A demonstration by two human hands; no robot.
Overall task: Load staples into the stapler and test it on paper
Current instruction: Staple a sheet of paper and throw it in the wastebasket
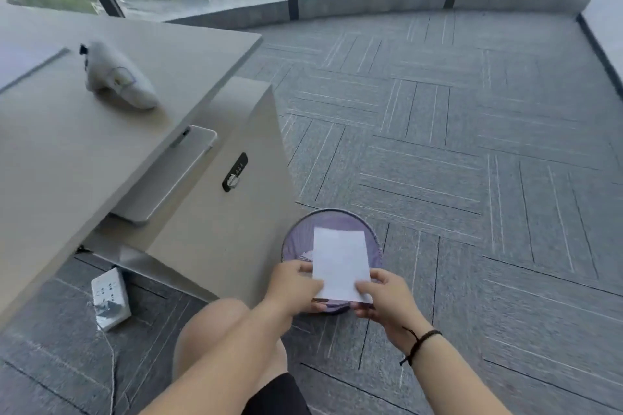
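Observation:
A white sheet of paper (339, 263) is held flat over a round mesh waste bin (296, 236) on the carpet. My left hand (293, 283) pinches the paper's lower left edge. My right hand (384, 300), with a black cord bracelet on its wrist, grips the lower right corner. Some white scraps lie inside the bin under the paper. No stapler or staples show in this view.
A grey desk (67, 152) stands at left with a grey plush toy (118, 77) on top and a locked cabinet (222, 212) beneath. A white power strip (109, 296) lies on the carpet. My bare knee (215, 323) is below the hands. Windows line the far wall.

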